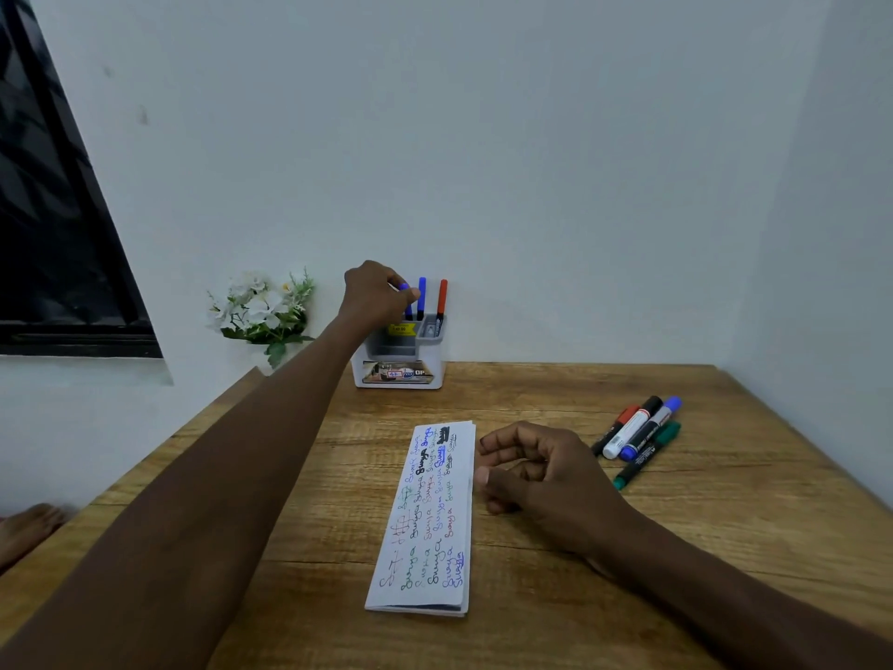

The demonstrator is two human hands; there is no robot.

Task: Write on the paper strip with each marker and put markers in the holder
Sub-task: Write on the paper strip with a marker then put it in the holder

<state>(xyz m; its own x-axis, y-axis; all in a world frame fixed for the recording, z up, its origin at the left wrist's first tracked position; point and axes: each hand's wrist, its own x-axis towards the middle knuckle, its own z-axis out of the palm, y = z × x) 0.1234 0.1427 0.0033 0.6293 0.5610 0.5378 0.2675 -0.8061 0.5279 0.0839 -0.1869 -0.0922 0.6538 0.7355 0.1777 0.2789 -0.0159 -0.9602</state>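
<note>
The fingers (410,295) of my left hand (374,295) pinch the blue-capped marker (404,286) by its top, its body standing in the white-and-grey plastic holder (437,368) at the back of the wooden surface (531,597). I'd lower it straight, then release. My right hand (541,469) rests loose and empty beside the written white paper strip (430,515).

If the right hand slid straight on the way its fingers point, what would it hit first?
Probably the paper strip: the right hand has its curled fingers aimed at the strip's right edge, close beside it.

left hand (374,295), right hand (541,469) — both bare, forearms (241,452) uncovered, a bare foot (29,529) at left
</note>
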